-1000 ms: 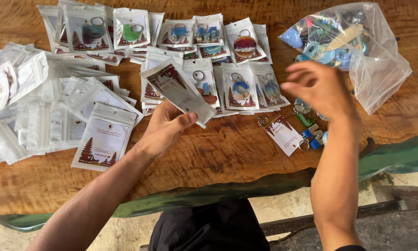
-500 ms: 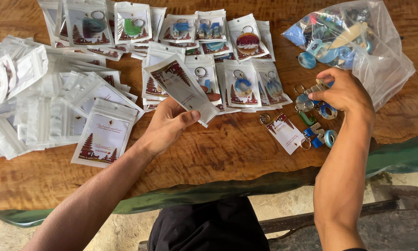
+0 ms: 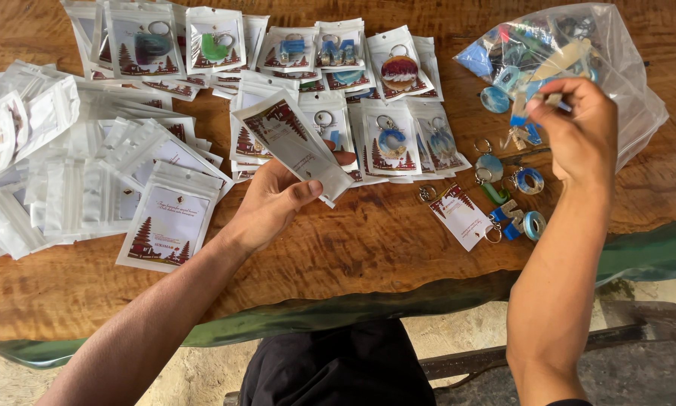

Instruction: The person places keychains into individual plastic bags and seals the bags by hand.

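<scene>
Left hand [image 3: 274, 203] grips a packet [image 3: 293, 143], right hand [image 3: 575, 128] pinches a keychain [image 3: 520, 120] over the wooden table [image 3: 368, 240]

Soft, even daylight falls across the wooden table [image 3: 398, 240], bright without harsh shadows. Pale glare washes out the empty plastic sleeves [image 3: 45, 173] left of the left hand [image 3: 274, 203]. The right hand [image 3: 575, 131] looks slightly motion-blurred.
</scene>
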